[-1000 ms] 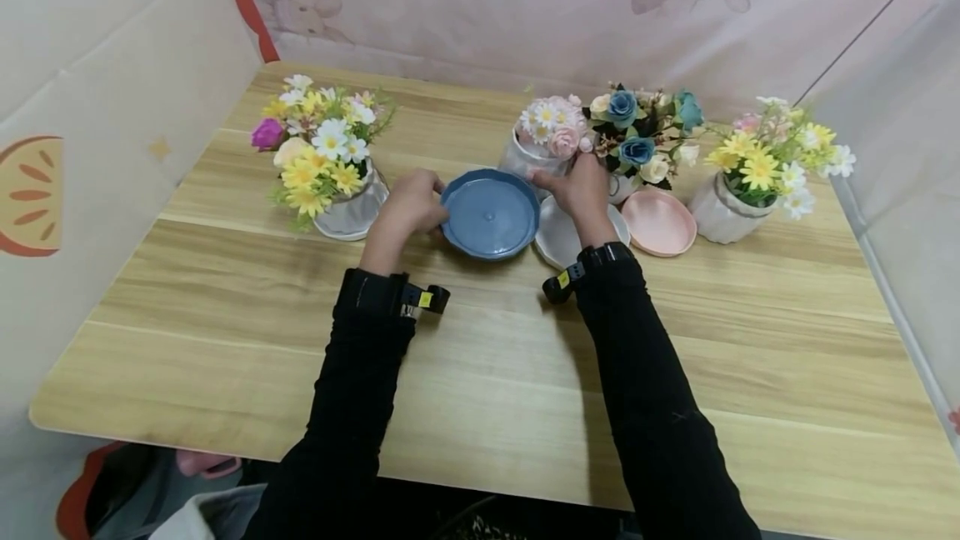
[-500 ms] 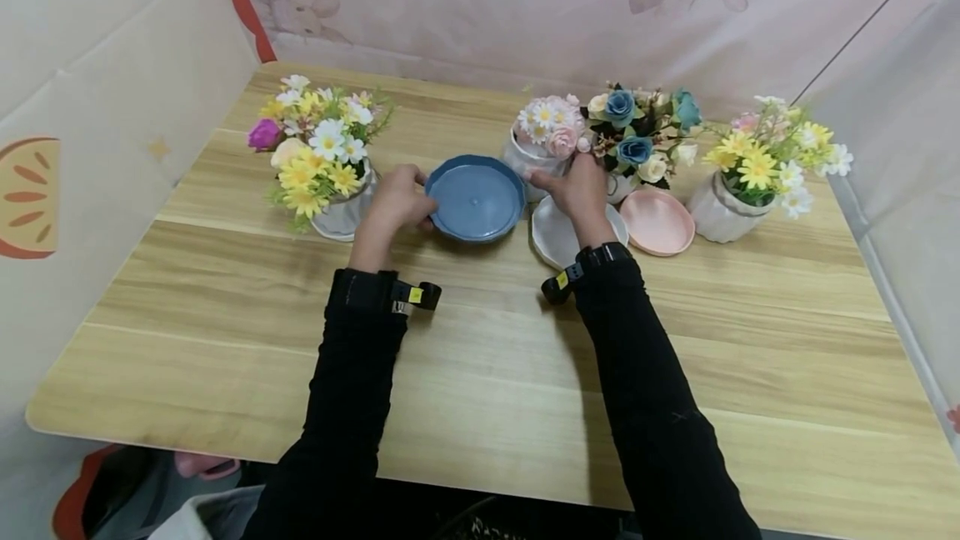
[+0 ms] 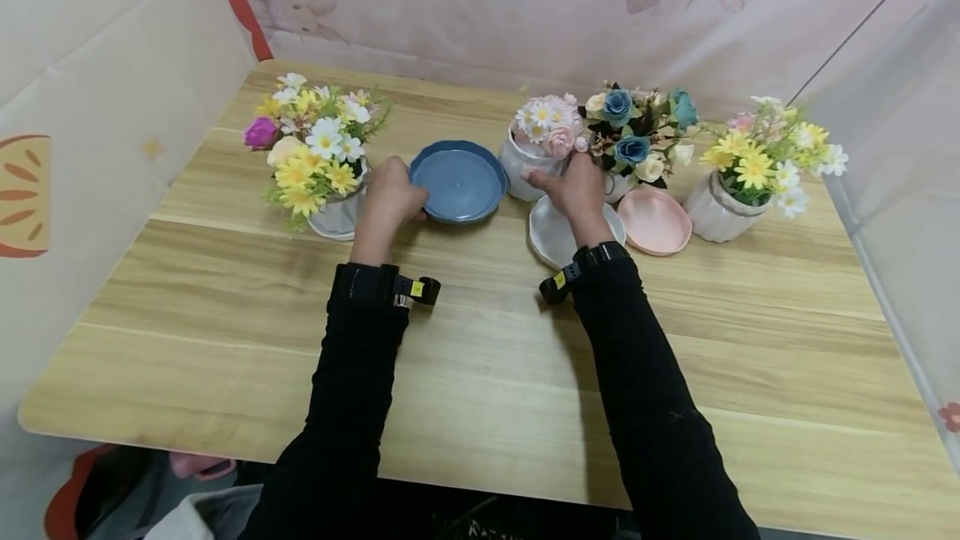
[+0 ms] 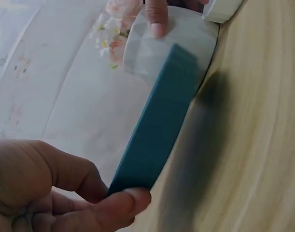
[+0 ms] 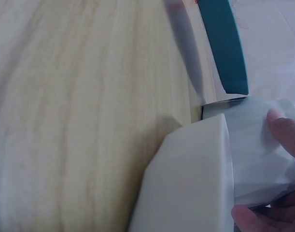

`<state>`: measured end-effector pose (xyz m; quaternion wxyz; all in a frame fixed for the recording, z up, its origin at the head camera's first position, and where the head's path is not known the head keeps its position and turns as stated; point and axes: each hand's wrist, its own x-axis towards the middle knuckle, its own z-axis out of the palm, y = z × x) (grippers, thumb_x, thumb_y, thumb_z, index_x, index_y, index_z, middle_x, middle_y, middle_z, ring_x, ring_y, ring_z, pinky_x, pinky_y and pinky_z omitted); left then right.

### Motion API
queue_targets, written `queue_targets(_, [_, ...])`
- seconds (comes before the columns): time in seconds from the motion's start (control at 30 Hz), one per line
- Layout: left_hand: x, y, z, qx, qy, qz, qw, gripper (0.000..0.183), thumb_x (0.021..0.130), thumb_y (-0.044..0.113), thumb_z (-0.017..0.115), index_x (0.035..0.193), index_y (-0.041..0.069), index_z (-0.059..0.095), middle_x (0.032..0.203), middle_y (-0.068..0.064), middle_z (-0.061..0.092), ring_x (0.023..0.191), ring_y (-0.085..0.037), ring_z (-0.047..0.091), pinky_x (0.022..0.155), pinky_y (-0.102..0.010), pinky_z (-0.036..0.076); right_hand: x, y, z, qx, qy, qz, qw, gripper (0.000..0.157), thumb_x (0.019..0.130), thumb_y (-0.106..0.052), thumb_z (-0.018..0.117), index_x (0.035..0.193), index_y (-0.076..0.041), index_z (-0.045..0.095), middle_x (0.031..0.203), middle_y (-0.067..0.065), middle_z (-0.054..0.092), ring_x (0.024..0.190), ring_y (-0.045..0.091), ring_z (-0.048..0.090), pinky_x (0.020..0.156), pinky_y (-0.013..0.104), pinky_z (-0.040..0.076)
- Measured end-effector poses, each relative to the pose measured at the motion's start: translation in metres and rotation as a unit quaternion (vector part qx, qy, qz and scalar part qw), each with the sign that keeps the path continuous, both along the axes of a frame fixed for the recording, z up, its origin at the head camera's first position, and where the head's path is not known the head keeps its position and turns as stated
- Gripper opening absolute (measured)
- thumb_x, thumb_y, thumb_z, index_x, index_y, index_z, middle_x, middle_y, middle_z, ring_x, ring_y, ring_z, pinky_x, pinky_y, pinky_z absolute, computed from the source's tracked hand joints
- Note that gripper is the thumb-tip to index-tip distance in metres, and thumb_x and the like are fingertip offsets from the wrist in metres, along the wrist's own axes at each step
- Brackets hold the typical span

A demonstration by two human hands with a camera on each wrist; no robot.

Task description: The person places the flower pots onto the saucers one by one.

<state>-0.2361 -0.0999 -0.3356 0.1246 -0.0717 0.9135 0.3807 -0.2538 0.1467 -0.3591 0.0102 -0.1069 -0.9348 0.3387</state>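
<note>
Head: L hand [image 3: 390,198] pinches blue saucer [image 3: 459,182], R hand [image 3: 579,194] grips white flowerpot [image 3: 527,171], all upper ctr.
L wrist: saucer raised off table [image 4: 265,125] w/ shadow [image 4: 198,150] beneath; rim pinch prob. leaves its inside free. R wrist: thumb on flowerpot's side, likely to steady it.

L pot [image 3: 341,213] prob. on saucer [image 3: 327,233], dish [image 3: 459,182] R of it, ctr pot [image 3: 517,165] R of dish
</note>
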Motion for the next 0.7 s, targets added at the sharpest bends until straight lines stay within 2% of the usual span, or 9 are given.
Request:
queue_targets(0.07, [-0.001, 0.0, -0.002, 0.005, 0.0, 0.01, 0.9999, 0.028, 0.088, 0.005, 0.05, 0.113, -0.006, 0.046, 0.094, -0.019, 0.054, 0.07, -0.026, 0.066, 0.055, -0.028, 0.048, 0.0, -0.001, 0.0, 0.002, 0.003, 0.0, 1.0, 0.087, 0.074, -0.052, 0.072, 0.138, -0.005, 0.038, 0.134, 0.017, 0.046, 0.122, 0.031, 0.043, 0.097, 0.038, 0.037])
queue_targets(0.23, [-0.004, 0.001, -0.006, 0.007, 0.01, 0.029, 0.9995, 0.052, 0.087, 0.006, 0.052, 0.133, -0.009, 0.033, 0.101, -0.021, 0.056, 0.074, -0.025, 0.064, 0.061, -0.029, 0.049, 0.0, -0.002, -0.001, 0.004, 0.008, 0.0, 1.0, 0.087, 0.073, -0.052, 0.073, 0.138, -0.005, 0.038, 0.134, 0.016, 0.046, 0.123, 0.03, 0.042, 0.098, 0.038, 0.036])
queue_targets(0.37, [-0.007, 0.002, -0.008, 0.011, 0.0, 0.039, 0.9992, 0.069, 0.087, 0.008, 0.055, 0.142, -0.01, 0.017, 0.114, -0.025, 0.054, 0.095, -0.03, 0.059, 0.076, -0.032, 0.048, 0.0, -0.002, -0.001, 0.005, 0.009, -0.004, 1.0, 0.087, 0.073, -0.052, 0.073, 0.138, -0.005, 0.039, 0.134, 0.015, 0.046, 0.123, 0.03, 0.042, 0.099, 0.037, 0.035])
queue_targets(0.5, [-0.01, 0.001, -0.009, 0.013, -0.021, 0.043, 0.9987, 0.078, 0.088, 0.01, 0.057, 0.145, -0.007, 0.007, 0.133, -0.029, 0.039, 0.12, -0.037, 0.041, 0.092, -0.035, 0.041, -0.001, -0.002, -0.001, 0.007, 0.004, -0.004, 1.0, 0.088, 0.073, -0.054, 0.073, 0.138, -0.006, 0.038, 0.135, 0.015, 0.046, 0.124, 0.03, 0.041, 0.099, 0.038, 0.036])
queue_targets(0.7, [-0.012, -0.001, -0.01, 0.023, -0.046, 0.04, 0.9979, 0.079, 0.09, 0.01, 0.054, 0.146, -0.004, 0.0, 0.146, -0.031, 0.012, 0.131, -0.038, 0.024, 0.092, -0.036, 0.041, -0.001, -0.001, -0.001, 0.002, -0.004, -0.008, 1.0, 0.089, 0.073, -0.054, 0.072, 0.139, -0.007, 0.037, 0.136, 0.015, 0.044, 0.124, 0.029, 0.04, 0.1, 0.037, 0.034])
